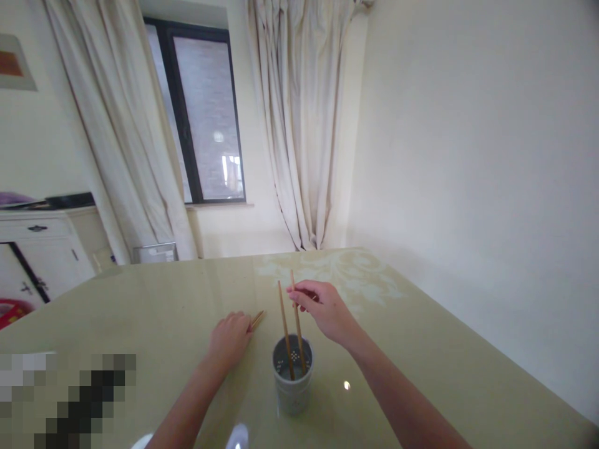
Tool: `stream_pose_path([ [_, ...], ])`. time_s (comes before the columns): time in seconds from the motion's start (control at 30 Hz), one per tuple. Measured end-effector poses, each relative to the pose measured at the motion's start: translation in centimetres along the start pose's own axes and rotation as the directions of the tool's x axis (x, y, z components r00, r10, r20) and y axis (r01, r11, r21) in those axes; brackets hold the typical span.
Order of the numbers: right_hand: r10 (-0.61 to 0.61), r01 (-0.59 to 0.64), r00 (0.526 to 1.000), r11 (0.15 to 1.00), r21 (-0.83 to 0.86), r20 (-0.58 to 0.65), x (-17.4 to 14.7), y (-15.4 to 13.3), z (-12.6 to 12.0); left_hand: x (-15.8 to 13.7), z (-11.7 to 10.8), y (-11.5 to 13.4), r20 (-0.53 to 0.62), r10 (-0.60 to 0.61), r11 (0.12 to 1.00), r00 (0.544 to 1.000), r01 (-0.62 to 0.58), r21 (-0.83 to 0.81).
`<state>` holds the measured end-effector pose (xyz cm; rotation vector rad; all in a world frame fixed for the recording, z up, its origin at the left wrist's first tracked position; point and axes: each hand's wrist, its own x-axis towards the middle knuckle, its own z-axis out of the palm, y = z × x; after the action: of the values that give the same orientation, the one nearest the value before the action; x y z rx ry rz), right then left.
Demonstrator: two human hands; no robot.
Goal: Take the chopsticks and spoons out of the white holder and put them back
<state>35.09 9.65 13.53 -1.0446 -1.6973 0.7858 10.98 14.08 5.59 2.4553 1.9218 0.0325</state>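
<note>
A grey chopstick holder (293, 399) with small holes in its wall stands upright on the table. Two wooden chopsticks lean in it: one on the left (284, 321) touches no hand, while the other (298, 327) is pinched near its upper part by the fingers of my right hand (330, 308). A thin light tip also shows among those fingers; I cannot make out what it belongs to. Left of the holder, my left hand (230, 340) rests on the table, closed over a few chopsticks (258, 319) whose ends stick out past the fingers.
The glossy greenish table (444, 368) has a pale floral pattern at its far end and a wall along its right side. White items show in part at the near edge. A white cabinet (51, 249), curtains (304, 125) and a window (210, 118) stand beyond.
</note>
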Motion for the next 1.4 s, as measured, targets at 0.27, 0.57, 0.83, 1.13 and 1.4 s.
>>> stream_pose_path([
  [0.27,0.050,-0.048,0.998,0.996,-0.070,0.028,-0.2,1.5,1.7,-0.1,-0.1,0.1,0.033,-0.048,0.999,0.998,0.048,0.005],
  [0.57,0.000,0.006,0.999,0.989,-0.151,0.043,-0.4,0.7,1.1,0.0,0.3,0.5,0.106,0.041,0.992,0.994,-0.028,-0.121],
  [0.83,-0.007,0.002,1.000,0.979,-0.205,-0.026,-0.2,0.3,0.4,-0.5,-2.9,-0.2,0.048,0.101,0.929,0.994,-0.077,-0.363],
  [1.13,-0.077,0.078,0.993,0.997,0.013,-0.088,-2.1,-4.3,1.0,-4.9,-10.9,0.0,-0.259,0.171,0.387,0.951,-0.307,-0.869],
  [1.4,-0.140,0.158,0.986,0.958,0.238,-0.091,-2.8,-5.7,0.8,-6.0,-11.3,4.7,-0.414,0.176,0.399,0.893,-0.449,-0.799],
])
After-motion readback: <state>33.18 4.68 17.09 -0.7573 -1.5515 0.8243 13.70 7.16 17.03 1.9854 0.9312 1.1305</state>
